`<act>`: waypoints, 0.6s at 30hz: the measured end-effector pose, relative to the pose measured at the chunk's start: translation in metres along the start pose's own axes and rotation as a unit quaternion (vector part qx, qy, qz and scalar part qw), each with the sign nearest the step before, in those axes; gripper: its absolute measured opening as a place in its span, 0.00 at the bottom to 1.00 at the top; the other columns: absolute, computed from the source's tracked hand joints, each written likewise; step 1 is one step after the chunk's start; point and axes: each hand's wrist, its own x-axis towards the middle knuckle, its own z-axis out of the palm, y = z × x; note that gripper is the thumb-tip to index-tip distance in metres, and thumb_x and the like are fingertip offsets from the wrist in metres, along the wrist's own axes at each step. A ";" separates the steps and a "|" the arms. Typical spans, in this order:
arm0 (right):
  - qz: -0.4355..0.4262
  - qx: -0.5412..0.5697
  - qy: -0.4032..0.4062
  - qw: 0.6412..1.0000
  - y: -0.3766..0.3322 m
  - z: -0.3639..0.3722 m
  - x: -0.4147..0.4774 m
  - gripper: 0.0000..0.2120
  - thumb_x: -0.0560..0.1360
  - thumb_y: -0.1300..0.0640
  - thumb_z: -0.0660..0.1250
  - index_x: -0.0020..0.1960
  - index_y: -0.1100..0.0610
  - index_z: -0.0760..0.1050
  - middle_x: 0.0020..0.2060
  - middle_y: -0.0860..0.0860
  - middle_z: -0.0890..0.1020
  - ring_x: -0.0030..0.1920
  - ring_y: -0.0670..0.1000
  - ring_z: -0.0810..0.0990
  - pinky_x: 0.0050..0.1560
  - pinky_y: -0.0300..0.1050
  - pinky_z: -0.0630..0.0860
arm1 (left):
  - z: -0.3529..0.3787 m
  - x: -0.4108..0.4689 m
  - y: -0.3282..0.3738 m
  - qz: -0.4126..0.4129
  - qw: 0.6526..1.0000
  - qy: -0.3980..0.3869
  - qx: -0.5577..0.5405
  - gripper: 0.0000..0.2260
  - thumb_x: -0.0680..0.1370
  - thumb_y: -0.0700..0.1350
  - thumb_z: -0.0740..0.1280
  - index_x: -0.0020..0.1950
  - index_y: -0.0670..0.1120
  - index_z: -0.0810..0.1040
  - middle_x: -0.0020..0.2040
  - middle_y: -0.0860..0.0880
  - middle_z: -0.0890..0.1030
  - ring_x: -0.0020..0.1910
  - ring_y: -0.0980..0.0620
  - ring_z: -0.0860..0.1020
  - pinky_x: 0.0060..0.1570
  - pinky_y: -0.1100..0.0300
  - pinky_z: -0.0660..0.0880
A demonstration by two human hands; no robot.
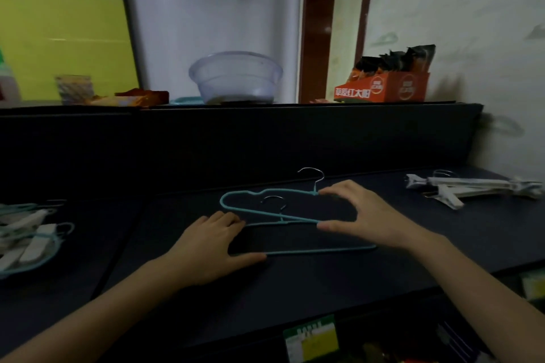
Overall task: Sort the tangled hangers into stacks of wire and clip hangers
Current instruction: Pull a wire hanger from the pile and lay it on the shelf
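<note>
Two teal wire hangers [250,209] with silver hooks lie overlapping on the dark table [295,280], in the middle. My left hand [212,247] rests flat on their left ends, fingers straight. My right hand [362,215] spans the right side, with the forefinger touching the neck of the far hanger and the thumb touching where the two wires cross. A stack of white clip hangers [472,188] lies at the right. A tangle of teal wire and white clip hangers [26,236] lies at the left edge.
A raised dark shelf [265,115] runs behind the table and carries a clear plastic bowl [236,76], an orange carton [383,87], a glass cup [73,88] and snack packets. A wall stands close on the right. Green-labelled goods sit below the table's front edge.
</note>
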 end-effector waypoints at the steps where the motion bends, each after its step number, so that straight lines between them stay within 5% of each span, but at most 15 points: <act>1: -0.008 0.001 -0.006 1.000 0.000 0.002 0.005 0.35 0.60 0.29 0.64 0.64 0.39 0.67 0.59 0.37 0.68 0.60 0.39 0.68 0.57 0.37 0.64 | -0.004 -0.007 -0.005 -0.003 1.000 0.007 0.009 0.44 0.63 0.76 0.43 0.72 0.52 0.62 0.70 0.55 0.66 0.66 0.56 0.66 0.64 0.62 0.62; 7: -0.066 -0.008 -0.066 0.996 -0.006 0.023 0.029 0.36 0.60 0.28 0.63 0.65 0.39 0.66 0.58 0.36 0.66 0.59 0.39 0.67 0.58 0.35 0.64 | -0.029 -0.051 -0.024 -0.085 0.989 0.117 0.017 0.15 0.73 0.64 0.58 0.51 0.58 0.76 0.49 0.60 0.77 0.48 0.60 0.76 0.39 0.65 0.69; 18: -0.099 -0.077 -0.139 0.982 -0.009 0.040 0.028 0.36 0.69 0.32 0.62 0.71 0.47 0.60 0.68 0.44 0.64 0.66 0.44 0.64 0.65 0.42 0.65 | -0.032 -0.081 -0.013 -0.203 0.966 0.154 0.045 0.13 0.75 0.60 0.59 0.51 0.54 0.77 0.45 0.58 0.76 0.48 0.57 0.75 0.37 0.63 0.67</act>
